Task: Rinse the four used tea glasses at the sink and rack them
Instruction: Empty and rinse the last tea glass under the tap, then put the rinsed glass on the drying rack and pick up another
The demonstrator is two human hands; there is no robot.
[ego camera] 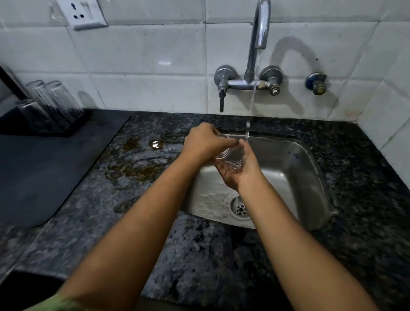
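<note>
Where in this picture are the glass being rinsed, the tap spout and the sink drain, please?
glass (230, 155): head view, on its clear side wall between the two hands.
tap spout (261, 25): head view, on the curved chrome neck.
sink drain (240, 208): head view, on the perforated strainer.
</note>
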